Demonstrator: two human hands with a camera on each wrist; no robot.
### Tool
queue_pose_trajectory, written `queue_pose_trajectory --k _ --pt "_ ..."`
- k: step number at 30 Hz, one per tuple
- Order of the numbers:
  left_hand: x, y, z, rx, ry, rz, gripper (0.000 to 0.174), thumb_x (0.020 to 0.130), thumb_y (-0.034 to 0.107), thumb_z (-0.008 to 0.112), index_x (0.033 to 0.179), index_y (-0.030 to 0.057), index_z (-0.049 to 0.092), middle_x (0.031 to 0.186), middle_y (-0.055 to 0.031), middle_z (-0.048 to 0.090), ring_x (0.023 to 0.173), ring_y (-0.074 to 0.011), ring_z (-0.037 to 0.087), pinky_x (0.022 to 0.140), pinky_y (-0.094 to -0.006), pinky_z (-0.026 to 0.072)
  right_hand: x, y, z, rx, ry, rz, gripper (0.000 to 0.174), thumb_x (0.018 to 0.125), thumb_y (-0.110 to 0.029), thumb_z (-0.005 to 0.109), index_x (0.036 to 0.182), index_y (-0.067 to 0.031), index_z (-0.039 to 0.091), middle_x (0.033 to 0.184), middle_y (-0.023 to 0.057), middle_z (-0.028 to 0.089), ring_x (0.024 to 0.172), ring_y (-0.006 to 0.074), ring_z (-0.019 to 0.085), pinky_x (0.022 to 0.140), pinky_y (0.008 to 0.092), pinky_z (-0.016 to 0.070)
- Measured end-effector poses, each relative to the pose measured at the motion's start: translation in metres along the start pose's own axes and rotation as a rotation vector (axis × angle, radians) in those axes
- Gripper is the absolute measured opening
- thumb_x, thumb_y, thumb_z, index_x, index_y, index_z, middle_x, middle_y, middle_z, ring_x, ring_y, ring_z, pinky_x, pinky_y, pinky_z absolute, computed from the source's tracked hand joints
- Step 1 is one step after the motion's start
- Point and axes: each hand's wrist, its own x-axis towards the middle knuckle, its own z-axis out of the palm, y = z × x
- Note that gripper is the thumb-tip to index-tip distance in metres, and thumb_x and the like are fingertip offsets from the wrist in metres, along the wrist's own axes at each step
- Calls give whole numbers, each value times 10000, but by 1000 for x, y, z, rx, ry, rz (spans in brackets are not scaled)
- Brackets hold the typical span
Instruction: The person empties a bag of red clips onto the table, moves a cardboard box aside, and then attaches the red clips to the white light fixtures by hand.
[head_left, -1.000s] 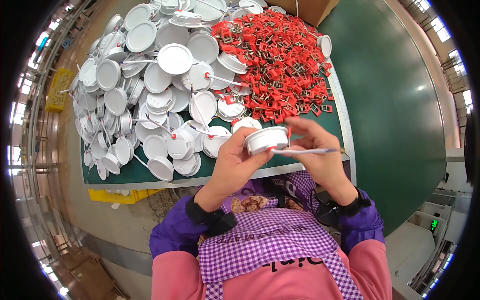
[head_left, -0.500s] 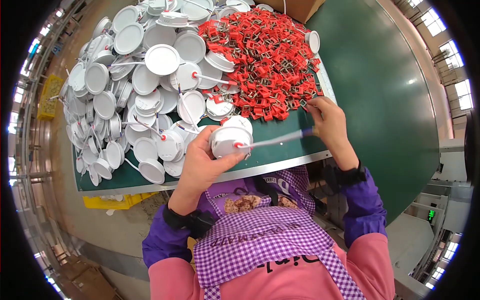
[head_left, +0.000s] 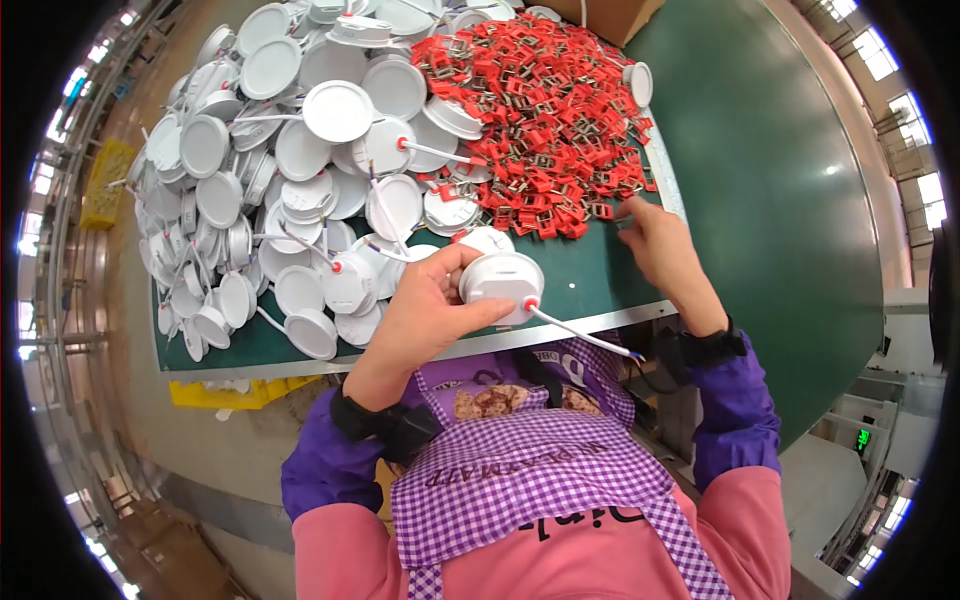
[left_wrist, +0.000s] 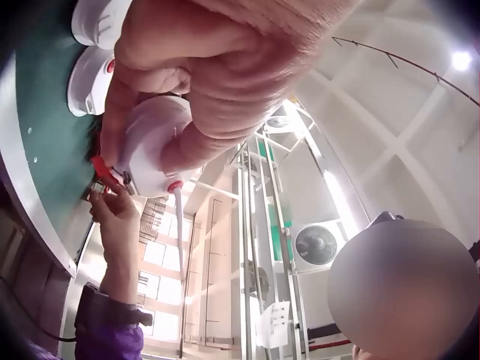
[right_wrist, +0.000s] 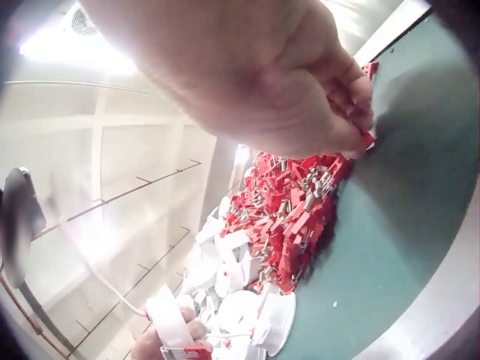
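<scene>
The left hand [head_left: 425, 312] grips a white round fixture [head_left: 503, 280] above the green table [head_left: 590, 285]; its white cable [head_left: 583, 333] trails past the table's edge; the right hand [head_left: 662, 250] is at the near edge of the heaped red clips [head_left: 545, 120]

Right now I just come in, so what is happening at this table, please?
The left hand holds a white round fixture with a thin cable, and a red clip shows on its side. The right hand pinches another red clip at the edge of the red pile. More white fixtures lie heaped beside it on the green table.
</scene>
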Motion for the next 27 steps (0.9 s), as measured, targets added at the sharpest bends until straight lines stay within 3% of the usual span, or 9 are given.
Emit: queue_pose_trajectory --k 3,5,6,12,14,17,21,23,27 --pt "7 -8 4 -108 28 38 334 807 64 663 1101 13 513 1014 -57 606 940 -125 589 760 -256 505 -1 -14 -9 148 2 100 165 809 -72 614 941 -57 518 764 124 643 670 301 621 598 376 461" --pt "12 -13 12 -234 23 85 344 819 84 659 1114 13 496 1001 -50 602 890 -111 593 733 -260 508 -9 -34 -17 637 -6 178 128 856 -111 599 901 -34 507 749 60 638 640 154 608 561 281 441" --pt "14 -12 17 -312 8 29 332 830 98 655 1106 18 489 995 -51 598 886 -114 595 731 -259 507 -11 -38 -14 686 0 83 130 882 -123 583 884 -20 504 726 9 599 630 57 542 548 210 404" --pt "23 -10 30 -231 -44 0 377 853 135 635 1173 58 450 989 -51 599 850 -123 609 642 -271 546 -31 -70 -7 934 -7 -2 93 879 -85 593 927 -11 567 748 3 575 645 61 520 585 201 430" --pt "24 -10 30 47 6 38 343 833 163 665 1119 63 503 913 -15 604 728 -67 582 533 -199 481 -35 -73 -1 1015 41 -74 100 838 -51 638 911 6 598 764 18 591 701 81 567 643 216 466" --pt "24 -12 34 -36 66 28 311 815 179 687 1069 73 541 854 16 597 665 -30 540 494 -168 420 -37 -64 3 706 88 -206 106 811 -42 664 886 10 611 784 29 607 734 90 585 663 227 476" --pt "25 -18 35 62 99 109 308 816 172 684 1067 67 538 878 9 591 712 -43 550 557 -182 448 -45 -70 2 871 24 -47 137 798 -38 668 913 21 621 807 65 630 732 115 614 665 241 489" --pt "28 -22 35 142 97 251 301 819 165 678 1058 52 535 896 1 582 766 -61 552 638 -202 460 -48 -71 2 825 34 -63 141 798 -37 666 920 19 624 809 77 639 726 121 621 662 244 492" --pt "27 -18 36 212 102 266 295 815 160 677 1045 43 534 899 -14 576 804 -85 551 691 -234 459 -47 -69 -1 656 54 -118 147 787 -37 669 925 4 639 799 92 656 705 137 630 645 252 494"
